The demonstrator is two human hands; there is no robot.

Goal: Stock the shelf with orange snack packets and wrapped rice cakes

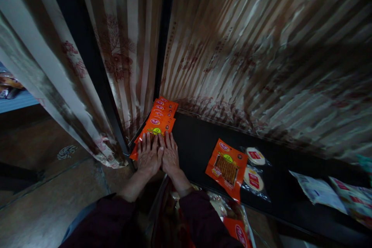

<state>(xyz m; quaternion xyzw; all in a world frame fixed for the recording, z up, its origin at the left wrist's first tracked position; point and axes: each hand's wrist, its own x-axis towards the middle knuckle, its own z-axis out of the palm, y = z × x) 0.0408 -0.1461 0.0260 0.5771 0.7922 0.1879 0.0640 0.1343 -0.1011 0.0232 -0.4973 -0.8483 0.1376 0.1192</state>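
Observation:
A stack of orange snack packets (159,118) lies overlapped in a row at the left end of a black shelf (197,143). My left hand (148,154) lies flat on the nearest packet, fingers stretched out. Beside it, touching it, my right hand (170,154) also rests flat with fingers extended on the same packet. Neither hand grips anything. Dark sleeves cover both forearms.
A single orange packet (227,167) lies further right on the shelf, next to two clear-wrapped round cakes (254,169). White packets (319,190) sit at the far right. A bag with more packets (232,224) hangs below. Striped curtains (247,54) back the shelf; a black post (95,69) stands left.

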